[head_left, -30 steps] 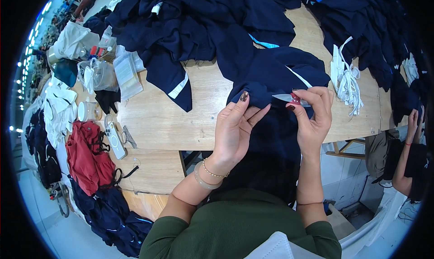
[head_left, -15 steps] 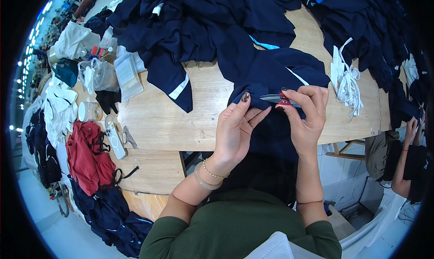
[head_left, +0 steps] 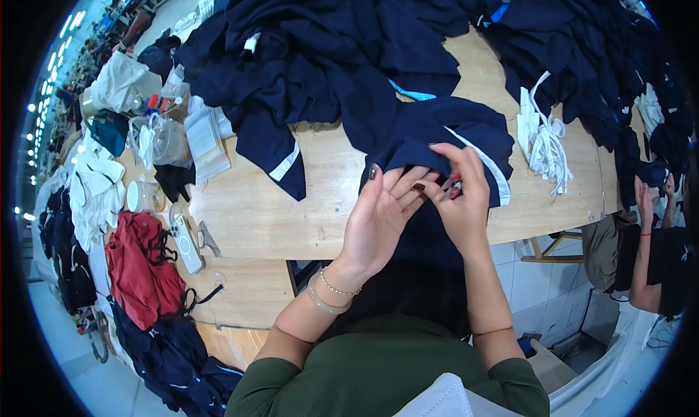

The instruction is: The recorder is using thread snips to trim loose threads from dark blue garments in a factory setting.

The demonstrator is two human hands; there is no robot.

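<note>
A navy garment piece [head_left: 415, 118] with a white strip along its right side lies at the table's near edge, partly draping down. My left hand [head_left: 382, 213] is turned palm up at its near edge. Its thumb stands apart from the outstretched fingers, which touch the cloth. My right hand [head_left: 468, 206] is closed around small thread snips with red handles [head_left: 455, 187]. The blades are hidden behind its fingers. Right thumb and fingers come close to the left fingertips, and the right index finger reaches over the cloth.
More navy garments [head_left: 291, 60] pile up at the back. White strips [head_left: 542, 140] lie to the right. Leftward are a phone [head_left: 187, 244], a red bag [head_left: 144, 271], clear plastic bags [head_left: 164, 137] and a plastic cup [head_left: 142, 195]. Another person's hands [head_left: 648, 199] work at far right.
My right hand has moved down and left, turning the snips so their blades no longer show. My left thumb has come away from the fingers. The garment has shifted slightly left.
</note>
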